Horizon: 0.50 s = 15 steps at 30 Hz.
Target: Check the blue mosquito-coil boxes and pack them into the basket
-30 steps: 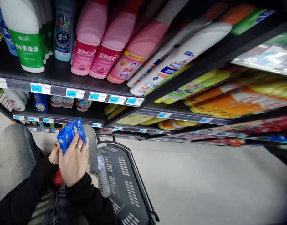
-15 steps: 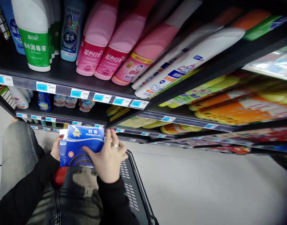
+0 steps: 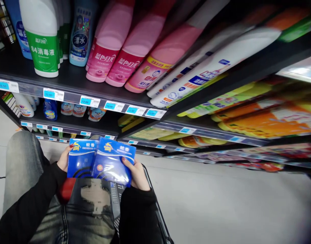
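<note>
Two flat blue boxes of mosquito coils are held up in front of my knees. My left hand [image 3: 64, 158] grips the left box of mosquito coils [image 3: 80, 161] at its left edge, thumb on the front. The right box of mosquito coils [image 3: 112, 162], with a shiny wrap, overlaps the left one's right edge. Its right side is clasped by my right hand [image 3: 138, 173], thumb on the front and fingers hidden behind. Both boxes show a yellow logo and dark coil rings.
A dark shelf [image 3: 69, 76] with price tags runs across the front, holding a white-and-green disinfectant bottle [image 3: 43, 51], pink bottles [image 3: 101, 57] and a tilted white bottle [image 3: 211, 74]. A dark shopping basket [image 3: 156, 203] stands at my right, beside grey floor [image 3: 216, 203].
The right box has slid off the left one toward the right, uncovering the left box's front. My right hand has gone from spread fingers to gripping the right box.
</note>
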{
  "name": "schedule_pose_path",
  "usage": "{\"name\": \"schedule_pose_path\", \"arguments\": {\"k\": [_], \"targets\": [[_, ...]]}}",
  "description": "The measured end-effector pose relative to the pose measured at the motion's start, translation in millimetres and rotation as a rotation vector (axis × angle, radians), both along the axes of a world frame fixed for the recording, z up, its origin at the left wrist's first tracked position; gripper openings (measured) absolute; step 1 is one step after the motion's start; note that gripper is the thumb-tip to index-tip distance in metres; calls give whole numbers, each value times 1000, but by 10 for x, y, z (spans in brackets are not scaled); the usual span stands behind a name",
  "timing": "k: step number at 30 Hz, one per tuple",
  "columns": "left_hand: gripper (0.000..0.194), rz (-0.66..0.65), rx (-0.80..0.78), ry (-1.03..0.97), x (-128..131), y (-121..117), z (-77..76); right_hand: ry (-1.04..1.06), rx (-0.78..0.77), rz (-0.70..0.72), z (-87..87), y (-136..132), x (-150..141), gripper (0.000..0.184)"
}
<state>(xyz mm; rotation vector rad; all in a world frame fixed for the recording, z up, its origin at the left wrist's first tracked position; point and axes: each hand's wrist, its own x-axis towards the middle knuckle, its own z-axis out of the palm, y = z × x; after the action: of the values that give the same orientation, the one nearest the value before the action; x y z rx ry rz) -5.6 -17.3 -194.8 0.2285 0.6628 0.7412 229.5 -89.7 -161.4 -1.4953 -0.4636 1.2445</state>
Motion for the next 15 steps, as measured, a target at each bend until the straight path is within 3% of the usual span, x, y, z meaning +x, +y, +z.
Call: {"name": "schedule_pose_path", "arguments": {"k": [4, 7, 9, 15], "targets": [[36, 14, -63, 27, -44, 51, 23, 1, -28, -183, -61, -132, 405, 44], [34, 10, -68, 46, -54, 63, 30, -10, -32, -296, -132, -179, 513, 41], [36, -1, -56, 50, -50, 59, 21, -32, -50, -294, -171, -173, 438, 42], [40, 10, -38, 96, -31, 65, -22, 4, 5, -69, -226, -35, -149, 48]]}}
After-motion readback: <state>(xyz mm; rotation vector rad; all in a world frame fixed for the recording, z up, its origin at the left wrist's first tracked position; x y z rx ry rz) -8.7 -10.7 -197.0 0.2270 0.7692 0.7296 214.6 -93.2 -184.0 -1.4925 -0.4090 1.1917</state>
